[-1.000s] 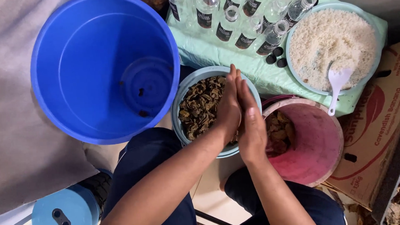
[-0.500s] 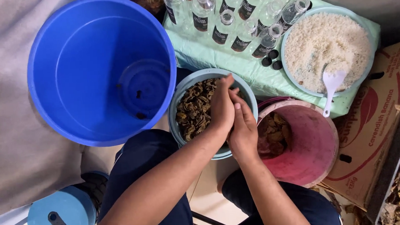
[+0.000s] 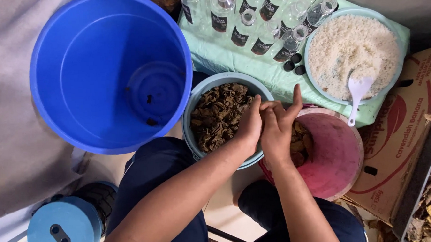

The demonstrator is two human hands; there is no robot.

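Overhead view of a seated person working over two bowls. The left hand (image 3: 251,125) and right hand (image 3: 277,128) are pressed together above the near rim of the light blue bowl (image 3: 195,100), fingers curled around each other. Whether anything lies between the palms cannot be told, as the hands cover each other. One finger of the right hand points straight up, away from the body.

The light blue bowl holds a heap of dried brown leaves (image 3: 217,116), which fills most of it; the hands hang over its right edge. Just to the right of this bowl, touching or nearly touching it, stands a pink bowl (image 3: 335,154) with a smaller amount of brown leaves (image 3: 301,144) against its left wall, partly hidden by the right hand.

To the left of the light blue bowl, and overlapping its rim in this view, stands a large blue bucket (image 3: 78,83) with a few dark specks on its floor. Beyond the light blue bowl lies a pale green cloth (image 3: 232,57) bearing a group of clear bottles (image 3: 250,18), some loose black caps (image 3: 294,64), and a round dish of white grains (image 3: 350,52) with a white spoon (image 3: 358,93) resting in it. A cardboard box (image 3: 405,132) lies to the right of the pink bowl.
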